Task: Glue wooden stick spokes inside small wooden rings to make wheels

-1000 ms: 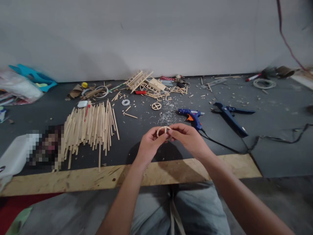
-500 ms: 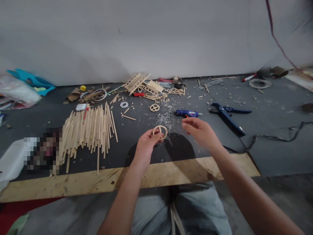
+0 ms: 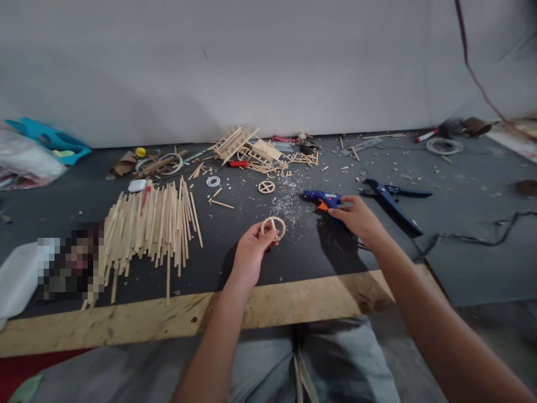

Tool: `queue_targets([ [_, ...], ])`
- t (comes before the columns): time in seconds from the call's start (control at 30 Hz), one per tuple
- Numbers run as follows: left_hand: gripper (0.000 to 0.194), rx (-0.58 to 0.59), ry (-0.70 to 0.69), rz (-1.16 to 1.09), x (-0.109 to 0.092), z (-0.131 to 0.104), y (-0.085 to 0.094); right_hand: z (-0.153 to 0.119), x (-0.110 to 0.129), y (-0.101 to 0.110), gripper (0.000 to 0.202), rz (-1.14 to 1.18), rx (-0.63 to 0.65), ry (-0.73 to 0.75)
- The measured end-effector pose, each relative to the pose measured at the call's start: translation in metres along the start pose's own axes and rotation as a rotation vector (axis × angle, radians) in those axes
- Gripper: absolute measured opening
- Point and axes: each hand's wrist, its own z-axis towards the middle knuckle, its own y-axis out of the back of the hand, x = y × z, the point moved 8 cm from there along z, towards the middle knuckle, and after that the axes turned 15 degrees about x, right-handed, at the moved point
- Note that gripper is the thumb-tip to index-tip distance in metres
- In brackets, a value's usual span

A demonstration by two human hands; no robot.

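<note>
Between the thumb and fingers of my left hand (image 3: 254, 246) is a small wooden ring (image 3: 280, 220) with a strip across it, held above the dark table. My right hand (image 3: 356, 215) has its fingers and thumb around the handle of a blue glue gun (image 3: 322, 196) with an orange trigger; its nozzle points left. Beyond my left hand a spoked wooden wheel (image 3: 265, 187) lies flat, with a white toothed ring (image 3: 213, 181) to its left.
Many wooden sticks (image 3: 155, 224) lie at the left. A stick-built structure (image 3: 237, 144) and scraps are at the back. Blue cutters (image 3: 392, 207) and a black cable (image 3: 474, 238) lie at the right. A wooden strip (image 3: 293, 299) forms the front edge.
My right hand has moved right and closed on the glue gun, whose handle now shows turned toward me. My left hand still holds the ring in nearly the same place.
</note>
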Motion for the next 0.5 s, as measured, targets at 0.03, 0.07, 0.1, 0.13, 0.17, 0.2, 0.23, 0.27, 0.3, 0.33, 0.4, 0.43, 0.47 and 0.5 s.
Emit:
queue_targets([
  [0.03, 0.028, -0.008, 0.001, -0.003, 0.001, 0.000, 0.001, 0.000, 0.001, -0.004, 0.056, 0.086, 0.000, -0.001],
  [0.07, 0.029, -0.018, 0.001, -0.005, 0.001, 0.000, 0.001, 0.000, 0.001, -0.008, 0.059, 0.179, -0.002, -0.011],
  [0.1, 0.031, -0.027, -0.001, -0.006, 0.001, -0.001, 0.002, 0.000, 0.001, -0.011, 0.061, 0.267, -0.008, -0.026],
  [0.13, 0.032, -0.034, -0.004, -0.006, 0.002, -0.001, 0.003, -0.002, 0.002, -0.015, 0.061, 0.343, -0.018, -0.041],
  [0.17, 0.032, -0.038, -0.007, -0.006, 0.002, -0.001, 0.003, -0.004, 0.003, -0.017, 0.060, 0.397, -0.030, -0.055],
  [0.2, 0.032, -0.040, -0.010, -0.008, 0.002, -0.001, 0.003, -0.007, 0.005, -0.019, 0.057, 0.423, -0.034, -0.063],
  [0.23, 0.032, -0.041, -0.011, -0.010, 0.002, -0.001, 0.003, -0.009, 0.009, -0.021, 0.050, 0.430, -0.019, -0.055],
  [0.27, 0.033, -0.041, -0.010, -0.011, 0.003, -0.001, 0.003, -0.012, 0.015, -0.024, 0.043, 0.438, 0.015, -0.029],
  [0.3, 0.033, -0.044, -0.008, -0.010, 0.003, -0.001, 0.003, -0.016, 0.022, -0.029, 0.035, 0.457, 0.065, 0.009],
  [0.33, 0.033, -0.048, -0.006, -0.008, 0.003, -0.002, 0.004, -0.020, 0.029, -0.034, 0.029, 0.489, 0.130, 0.048],
  [0.4, 0.033, -0.057, -0.003, 0.000, 0.003, -0.002, 0.004, -0.030, 0.042, -0.048, 0.024, 0.562, 0.258, 0.097],
  [0.43, 0.033, -0.059, -0.003, 0.004, 0.003, -0.002, 0.004, -0.035, 0.046, -0.055, 0.024, 0.583, 0.303, 0.100],
  [0.47, 0.033, -0.058, -0.003, 0.007, 0.003, -0.002, 0.004, -0.040, 0.048, -0.061, 0.025, 0.583, 0.327, 0.090],
  [0.5, 0.033, -0.054, -0.003, 0.009, 0.003, -0.002, 0.003, -0.045, 0.049, -0.067, 0.025, 0.563, 0.339, 0.075],
])
